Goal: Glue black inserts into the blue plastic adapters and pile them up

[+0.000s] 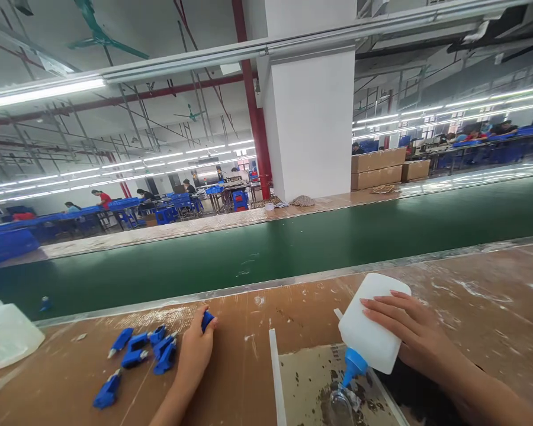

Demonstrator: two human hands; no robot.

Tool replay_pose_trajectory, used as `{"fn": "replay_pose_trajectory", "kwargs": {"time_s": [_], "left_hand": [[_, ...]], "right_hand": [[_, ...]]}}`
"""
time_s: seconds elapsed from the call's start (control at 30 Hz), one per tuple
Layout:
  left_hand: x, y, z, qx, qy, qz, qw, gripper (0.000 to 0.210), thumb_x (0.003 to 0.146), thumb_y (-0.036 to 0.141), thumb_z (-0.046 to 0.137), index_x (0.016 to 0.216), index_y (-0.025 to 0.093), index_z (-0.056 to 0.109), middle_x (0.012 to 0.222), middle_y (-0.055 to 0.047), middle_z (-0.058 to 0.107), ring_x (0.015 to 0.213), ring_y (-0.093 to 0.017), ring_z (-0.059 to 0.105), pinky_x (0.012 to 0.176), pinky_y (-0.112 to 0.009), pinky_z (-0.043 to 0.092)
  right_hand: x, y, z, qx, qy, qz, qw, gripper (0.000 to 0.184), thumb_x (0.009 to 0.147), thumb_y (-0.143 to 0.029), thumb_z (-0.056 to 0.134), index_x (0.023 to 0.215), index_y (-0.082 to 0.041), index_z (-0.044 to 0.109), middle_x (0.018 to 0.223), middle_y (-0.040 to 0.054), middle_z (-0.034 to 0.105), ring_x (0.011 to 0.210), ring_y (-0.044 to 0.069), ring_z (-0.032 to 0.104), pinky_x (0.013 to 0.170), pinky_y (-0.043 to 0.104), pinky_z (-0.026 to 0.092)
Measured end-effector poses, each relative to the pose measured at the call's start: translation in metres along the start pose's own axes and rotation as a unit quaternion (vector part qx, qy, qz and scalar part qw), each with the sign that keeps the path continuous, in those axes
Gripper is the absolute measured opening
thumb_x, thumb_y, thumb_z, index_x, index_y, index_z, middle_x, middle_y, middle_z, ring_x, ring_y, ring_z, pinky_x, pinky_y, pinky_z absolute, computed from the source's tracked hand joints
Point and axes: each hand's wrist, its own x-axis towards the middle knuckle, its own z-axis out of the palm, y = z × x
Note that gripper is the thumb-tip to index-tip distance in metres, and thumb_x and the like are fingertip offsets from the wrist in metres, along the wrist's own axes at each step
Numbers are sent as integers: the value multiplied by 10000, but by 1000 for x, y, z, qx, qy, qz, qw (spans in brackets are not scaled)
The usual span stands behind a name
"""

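My right hand (408, 328) is wrapped round a white plastic squeeze bottle (373, 319), tipped so that its blue nozzle (353, 365) points down. The nozzle's tip is at a small clear round dish (341, 405) on a stained flat sheet (306, 378); whether liquid comes out I cannot tell. My left hand (196, 343) is closed on a small blue plastic part (206, 320), mostly hidden by the fingers. Several similar blue parts with whitish tips (137, 342) lie loose to the left of that hand, with a single blue part (107, 390) nearer to me.
A translucent plastic jug (11, 334) stands at the left edge. Beyond the brown tabletop (244, 361) runs a green conveyor belt (293, 236), with a small object (45, 303) on its left part. Cardboard boxes (377, 168) and a white pillar (313, 118) stand behind; people sit at far benches.
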Motion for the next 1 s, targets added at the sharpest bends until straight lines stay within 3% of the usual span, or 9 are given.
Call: {"fn": "replay_pose_trajectory", "kwargs": {"time_s": [0.1, 0.17, 0.3, 0.4, 0.6, 0.77, 1.0], "left_hand": [[-3, -3, -5, 167, 8, 65, 984, 385, 746, 205, 518, 1094, 156, 673, 1090, -183, 696, 1096, -384, 597, 1007, -547, 377], [-4, -5, -7, 255, 10, 107, 961, 347, 712, 152, 501, 997, 147, 700, 1085, -197, 691, 1149, -397, 555, 1049, -545, 328], [-3, -11, -11, 392, 32, 155, 906, 235, 739, 168, 501, 825, 139, 717, 1084, -222, 677, 1239, -427, 485, 1121, -565, 203], [-4, -13, -10, 461, 46, 172, 869, 271, 808, 183, 467, 837, 126, 730, 1101, -227, 685, 1232, -411, 509, 1139, -559, 162], [-5, -17, -9, 524, 50, 192, 828, 330, 862, 181, 432, 910, 102, 749, 1092, -238, 709, 1168, -408, 564, 1121, -569, 175], [-4, -22, -7, 537, 48, 187, 822, 361, 872, 170, 407, 964, 109, 750, 1085, -214, 721, 1136, -390, 585, 1103, -560, 194], [-4, -25, -6, 545, 54, 191, 814, 395, 895, 149, 374, 1020, 102, 745, 1047, -187, 739, 1091, -368, 622, 1102, -563, 217]], "right_hand": [[4, -5, -3, -11, -2, -16, 1000, 511, 900, -18, 502, 1326, -291, 574, 1081, -3, 780, 1032, 189, 665, 1052, 413, 442], [6, -8, -5, -21, -6, -20, 1000, 503, 903, -10, 494, 1308, -294, 586, 1080, -8, 781, 1036, 180, 668, 1060, 408, 437], [8, -9, -7, -32, -13, -27, 999, 500, 897, 14, 486, 1281, -283, 603, 1071, -7, 785, 1022, 176, 675, 1074, 409, 423], [9, -8, -9, -32, -14, -35, 999, 465, 897, 5, 492, 1247, -272, 621, 1065, 3, 788, 1006, 187, 677, 1064, 413, 426], [8, -5, -10, -40, -3, -22, 999, 420, 902, -33, 529, 1236, -270, 623, 1065, 12, 787, 978, 205, 676, 1023, 419, 454], [4, -4, -8, -33, 19, -3, 999, 381, 919, -52, 538, 1229, -254, 630, 1055, 39, 787, 978, 224, 663, 1025, 451, 444], [8, -10, -10, -23, 40, 12, 999, 477, 919, -93, 589, 1369, -247, 550, 1059, 51, 780, 985, 243, 651, 1027, 461, 434]]}}
